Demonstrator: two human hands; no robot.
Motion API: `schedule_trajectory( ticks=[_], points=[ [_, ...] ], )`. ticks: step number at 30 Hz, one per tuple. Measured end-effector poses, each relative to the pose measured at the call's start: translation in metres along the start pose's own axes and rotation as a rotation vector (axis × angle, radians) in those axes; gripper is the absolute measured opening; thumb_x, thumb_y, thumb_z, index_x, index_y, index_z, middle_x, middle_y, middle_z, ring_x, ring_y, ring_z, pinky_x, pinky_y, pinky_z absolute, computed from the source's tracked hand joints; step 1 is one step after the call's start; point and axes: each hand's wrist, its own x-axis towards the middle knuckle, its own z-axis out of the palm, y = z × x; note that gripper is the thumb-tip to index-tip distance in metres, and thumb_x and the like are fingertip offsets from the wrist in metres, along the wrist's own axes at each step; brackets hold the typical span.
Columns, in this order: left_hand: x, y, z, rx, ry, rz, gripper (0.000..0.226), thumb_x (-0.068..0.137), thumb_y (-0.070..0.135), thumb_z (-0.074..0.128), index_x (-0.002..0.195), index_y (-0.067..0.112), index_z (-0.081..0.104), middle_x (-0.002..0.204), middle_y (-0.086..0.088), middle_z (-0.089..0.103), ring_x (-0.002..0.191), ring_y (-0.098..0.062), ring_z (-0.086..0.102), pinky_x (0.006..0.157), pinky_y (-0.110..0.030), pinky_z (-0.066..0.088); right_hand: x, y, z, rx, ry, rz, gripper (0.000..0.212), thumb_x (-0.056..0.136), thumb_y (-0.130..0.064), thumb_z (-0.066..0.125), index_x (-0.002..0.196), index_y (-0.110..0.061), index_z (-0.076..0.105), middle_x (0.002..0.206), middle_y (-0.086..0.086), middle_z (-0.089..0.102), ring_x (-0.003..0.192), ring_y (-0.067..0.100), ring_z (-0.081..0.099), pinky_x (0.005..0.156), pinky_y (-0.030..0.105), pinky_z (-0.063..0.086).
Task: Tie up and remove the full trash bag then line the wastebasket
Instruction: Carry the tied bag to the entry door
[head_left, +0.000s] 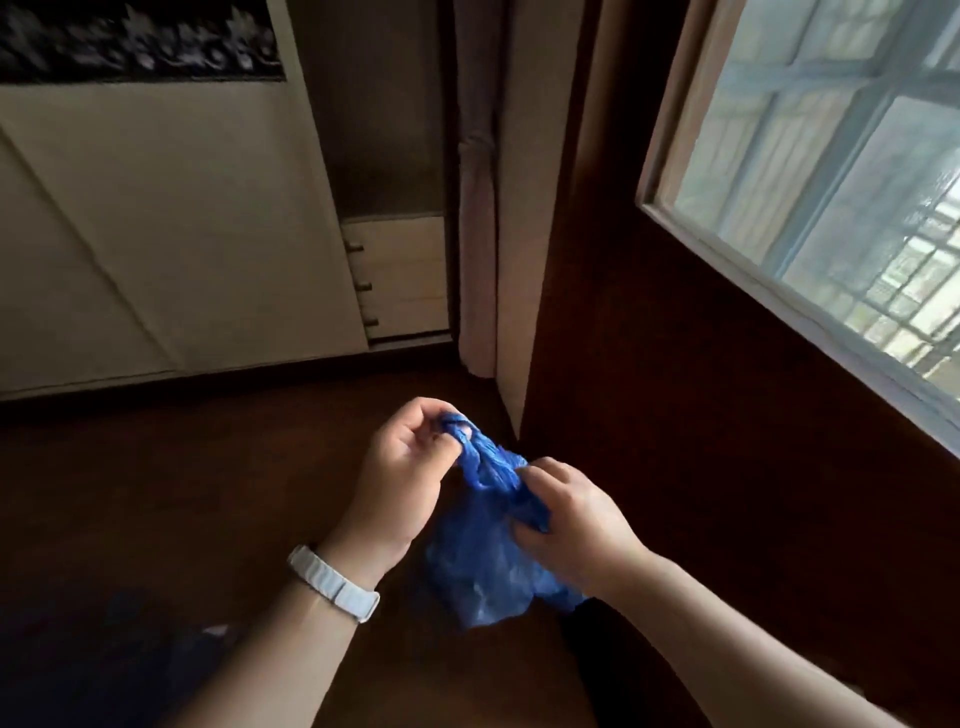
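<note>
Left hand (402, 470), right hand (569, 522), gripping blue bag (480, 561)

Non-task: dark wood floor (156, 493) across lower frame, cream wardrobe panel (156, 234) upper left, three small drawers (400, 275) upper centre, tied curtain (478, 234) beside them, barred window (831, 197) upper right

Dark wooden floor (156, 493); nothing discernible lies there.

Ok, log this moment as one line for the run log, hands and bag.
left hand: pinching twisted bag top | right hand: gripping bag side | blue trash bag: held up between hands | wastebasket: not in view
</note>
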Motion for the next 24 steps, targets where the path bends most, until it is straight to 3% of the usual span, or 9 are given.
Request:
schedule_trajectory(
  ticks=[5,12,16,24],
  points=[
    [0.062,0.007,-0.053,0.003,0.000,0.017,0.021,0.077,0.006,0.053,0.082,0.022,0.065,0.075,0.008,0.067,0.075,-0.006,0.061,0.071,-0.022,0.051,0.076,-0.020,0.022,0.039,0.024,-0.044,0.032,0.073,-0.040,0.062,0.101,-0.032,0.048,0.093,-0.009,0.054,0.084,0.016,0.056,0.065,0.028,0.050],
    [0.134,-0.001,-0.116,0.020,0.103,0.030,0.026,0.087,-0.007,0.053,0.084,0.016,0.062,0.078,0.005,0.066,0.075,-0.007,0.060,0.071,-0.023,0.049,0.187,-0.032,0.058,0.071,-0.003,-0.119,0.026,0.073,-0.030,0.066,0.093,-0.015,0.060,0.090,0.001,0.058,0.085,0.026,0.058,0.069,0.036,0.051],
    [0.182,-0.015,-0.146,0.067,0.180,0.010,0.019,0.080,0.006,0.056,0.080,0.022,0.066,0.079,0.005,0.067,0.077,-0.010,0.060,0.071,-0.023,0.050,0.250,-0.026,0.087,0.139,-0.038,-0.159,0.023,0.076,-0.026,0.069,0.093,-0.014,0.060,0.091,0.001,0.058,0.086,0.026,0.057,0.070,0.037,0.050],
    [0.313,-0.037,-0.203,0.214,0.384,-0.070,0.022,0.076,0.011,0.057,0.078,0.028,0.069,0.081,0.000,0.069,0.080,-0.016,0.063,0.078,-0.036,0.050,0.415,-0.001,0.140,0.239,-0.106,-0.290,0.021,0.079,-0.023,0.069,0.096,-0.011,0.062,0.093,0.001,0.058,0.087,0.023,0.056,0.068,0.034,0.048]
  ],
)
